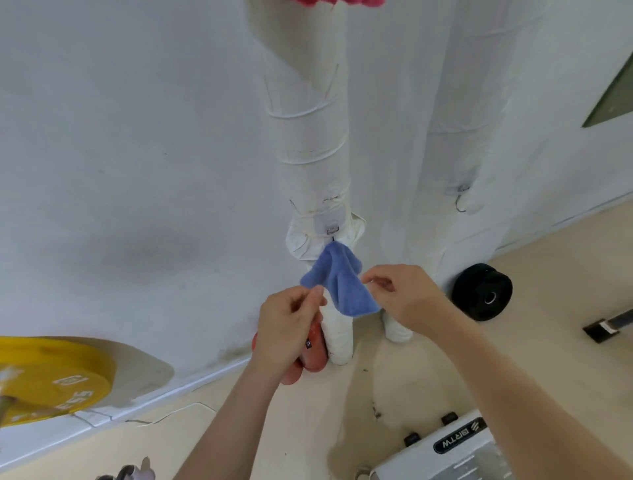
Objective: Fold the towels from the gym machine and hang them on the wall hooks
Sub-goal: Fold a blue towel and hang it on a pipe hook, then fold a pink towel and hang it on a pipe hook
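A small blue towel (pixel 337 279) hangs from a metal hook (pixel 331 232) fixed low on a white wrapped pipe (pixel 313 144). My left hand (pixel 291 325) pinches the towel's lower left edge between thumb and fingers. My right hand (pixel 402 294) is just right of the towel, thumb and forefinger close together at its right edge; whether they hold cloth is unclear. A second hook (pixel 460 202) on the neighbouring wrapped pipe (pixel 455 137) is bare. A pink towel (pixel 339 2) shows at the top edge, above the first pipe.
A yellow weight plate (pixel 51 380) leans on the wall at the left. A black weight (pixel 481 291) lies on the floor at the right, a reddish object (pixel 313 359) sits at the pipe's base, and a white machine casing (pixel 452 448) is at the bottom right.
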Tool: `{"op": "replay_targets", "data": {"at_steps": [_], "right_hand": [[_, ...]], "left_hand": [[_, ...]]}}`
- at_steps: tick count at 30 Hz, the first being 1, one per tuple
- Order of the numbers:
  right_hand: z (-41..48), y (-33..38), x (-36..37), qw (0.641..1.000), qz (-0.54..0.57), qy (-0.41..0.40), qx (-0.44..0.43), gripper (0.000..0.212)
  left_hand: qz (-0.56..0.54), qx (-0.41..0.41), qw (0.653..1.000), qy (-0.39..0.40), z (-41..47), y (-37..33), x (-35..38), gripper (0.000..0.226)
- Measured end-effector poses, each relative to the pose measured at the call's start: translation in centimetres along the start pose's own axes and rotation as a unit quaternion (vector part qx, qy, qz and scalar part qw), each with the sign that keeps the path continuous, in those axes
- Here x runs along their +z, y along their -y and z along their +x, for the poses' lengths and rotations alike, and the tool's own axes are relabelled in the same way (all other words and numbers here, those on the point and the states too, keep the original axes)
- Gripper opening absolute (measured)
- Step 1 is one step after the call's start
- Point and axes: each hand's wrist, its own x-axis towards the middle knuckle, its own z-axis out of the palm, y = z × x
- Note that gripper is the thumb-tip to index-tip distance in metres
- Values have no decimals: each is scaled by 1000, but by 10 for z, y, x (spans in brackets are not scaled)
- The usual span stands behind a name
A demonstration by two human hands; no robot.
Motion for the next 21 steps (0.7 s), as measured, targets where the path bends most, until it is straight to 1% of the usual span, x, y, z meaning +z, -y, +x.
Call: {"op": "replay_targets", "data": {"at_steps": [3, 5, 8, 11, 14, 17, 19, 21], "right_hand": [[-47, -1, 0, 1000, 7, -20, -10, 22], [-85, -1, 1, 999, 10, -41, -1, 19], [-145, -7, 7, 997, 10, -63, 37, 17], [-207, -16, 20, 993, 2, -76, 88, 18], [-269, -31, 36, 985, -2, -78, 155, 20], [-337, -51, 52, 971, -11, -54, 232, 23], [-381, -65, 62, 958, -1, -55, 281, 25], [-426, -79, 72, 941, 12, -70, 330, 27]], "left_hand": [[3, 19, 999, 29, -40, 0, -4, 18], [29, 50, 996, 67, -72, 4, -5, 19], [60, 108, 987, 107, -122, 12, -3, 22], [78, 121, 974, 177, -163, 19, 2, 14], [117, 166, 951, 232, -203, 32, 15, 17], [183, 247, 909, 281, -238, 48, 39, 22], [210, 267, 885, 319, -257, 53, 57, 21], [220, 269, 867, 357, -278, 51, 75, 22]]}}
